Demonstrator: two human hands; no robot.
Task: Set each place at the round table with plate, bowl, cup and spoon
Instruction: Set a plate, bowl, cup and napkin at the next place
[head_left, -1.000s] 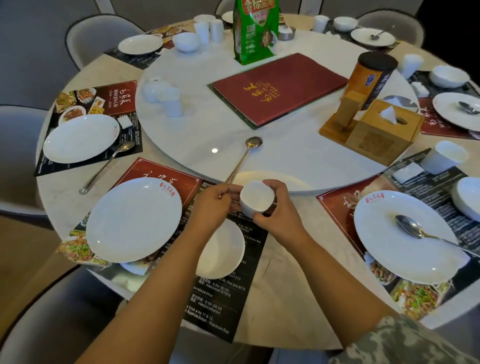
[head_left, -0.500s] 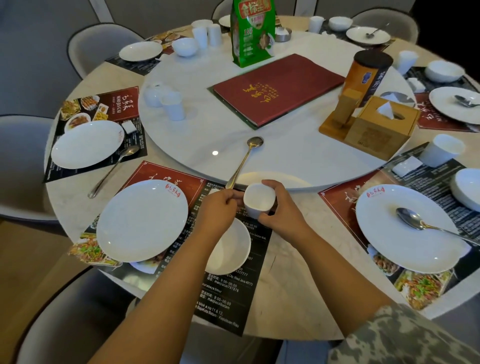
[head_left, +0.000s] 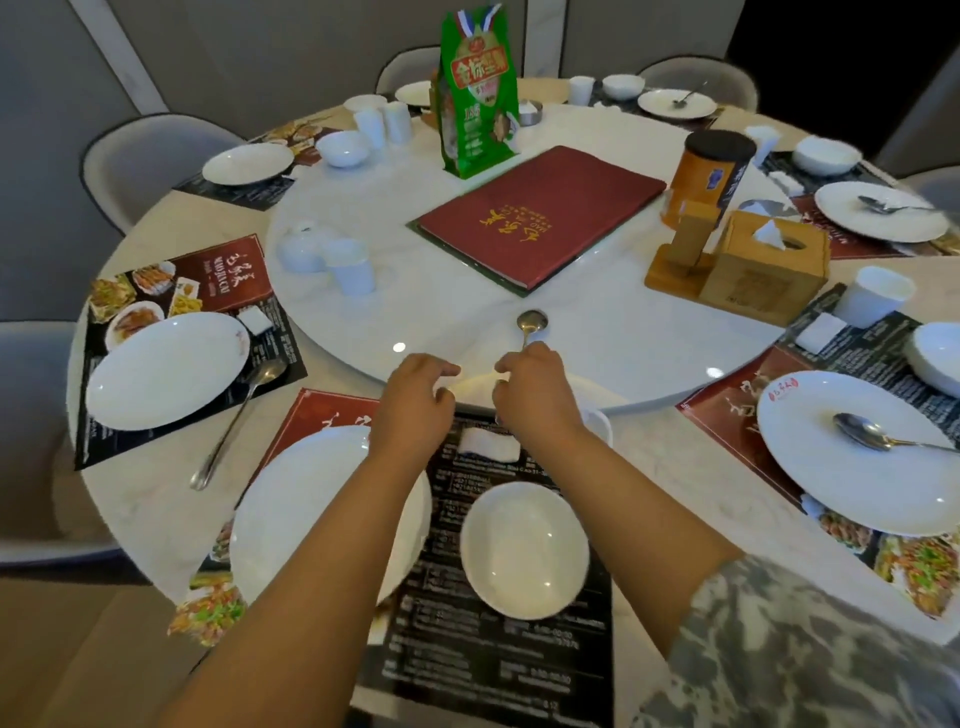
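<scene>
A: While the plate (head_left: 311, 514) lies left on the near placemat (head_left: 498, 649), the left hand (head_left: 415, 405) hovers loosely curled and empty. And the right?

B: The right hand (head_left: 535, 395) pinches the handle of the spoon (head_left: 531, 325), its bowl resting on the turntable (head_left: 597, 332). Light, stiff, slick steel: probably best gripped mid-handle. The bowl (head_left: 524, 551) sits below; the cup (head_left: 597, 423) peeks out beside the wrist.
</scene>
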